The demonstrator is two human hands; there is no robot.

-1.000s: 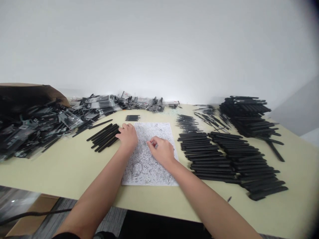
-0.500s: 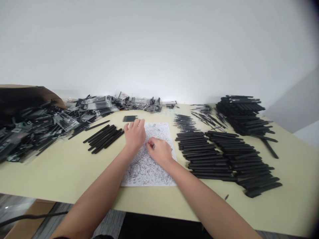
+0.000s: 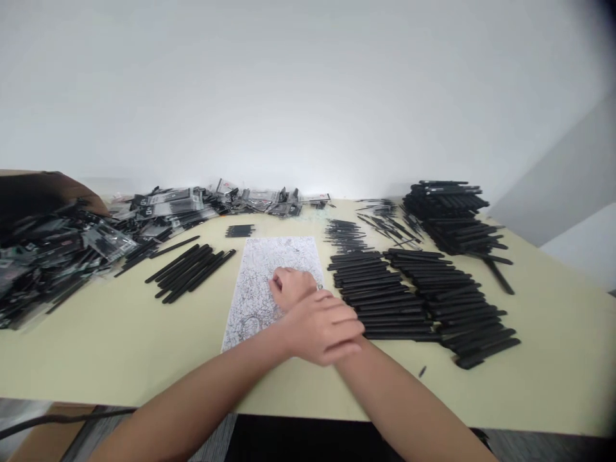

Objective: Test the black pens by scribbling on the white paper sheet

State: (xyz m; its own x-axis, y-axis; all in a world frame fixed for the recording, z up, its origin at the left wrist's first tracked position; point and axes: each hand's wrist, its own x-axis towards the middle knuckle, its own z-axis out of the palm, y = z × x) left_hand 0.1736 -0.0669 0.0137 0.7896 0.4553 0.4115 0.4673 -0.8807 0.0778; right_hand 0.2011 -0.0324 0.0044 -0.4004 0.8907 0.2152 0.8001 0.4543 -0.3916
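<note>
My left hand (image 3: 325, 326) lies across my right wrist, its fingers stretched over the skin and slightly apart, holding no object. Beneath it my right hand (image 3: 291, 287) rests on a sheet of paper (image 3: 250, 276) covered in dark scribbles. Its fingers are curled in, and whether anything is between them is hidden. Just right of my hands lies a row of thick black pen-like sticks (image 3: 385, 305). Behind it is a group of thin dark rods (image 3: 345, 236), possibly pen refills. More black sticks (image 3: 190, 273) lie left of the paper.
A cardboard box (image 3: 72, 186) at the left spills plastic-wrapped packets (image 3: 58, 256). More packets (image 3: 168, 202) line the back by the wall. A small dark bundle (image 3: 239, 230) lies behind the paper. A tall black stack (image 3: 447, 215) stands back right on the yellow table (image 3: 120, 359).
My left hand has moved from the paper's upper left, down and right, onto my right wrist. My right hand stays over the paper. The view has shifted slightly.
</note>
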